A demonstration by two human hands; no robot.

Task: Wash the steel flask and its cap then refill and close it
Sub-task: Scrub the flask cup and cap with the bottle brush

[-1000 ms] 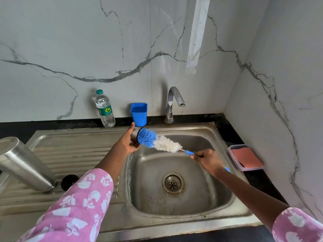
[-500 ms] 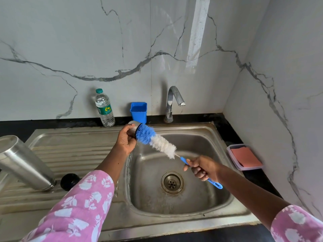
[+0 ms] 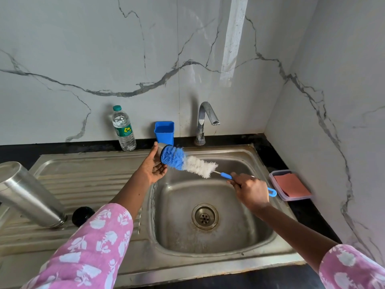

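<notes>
My left hand (image 3: 153, 166) holds the steel cap (image 3: 161, 148) above the sink's back left corner, thumb up along its side. The blue and white bottle brush (image 3: 188, 162) has its blue tip pushed into the cap. My right hand (image 3: 250, 189) grips the brush's blue handle over the basin. The steel flask (image 3: 27, 197) lies on its side on the draining board at the far left, mouth toward the basin. A small black stopper (image 3: 83, 215) sits beside the flask's mouth.
The steel sink (image 3: 208, 257) has a drain in its basin and a tap (image 3: 205, 122) behind it, with no water running. A plastic water bottle (image 3: 124, 129) and a blue cup (image 3: 164, 132) stand at the wall. A clear box with a pink cloth (image 3: 291, 185) sits at the right.
The brush swung back up toward level, with my right hand rising and moving right. My left hand loosened round the cap, fingers spreading beneath it.
</notes>
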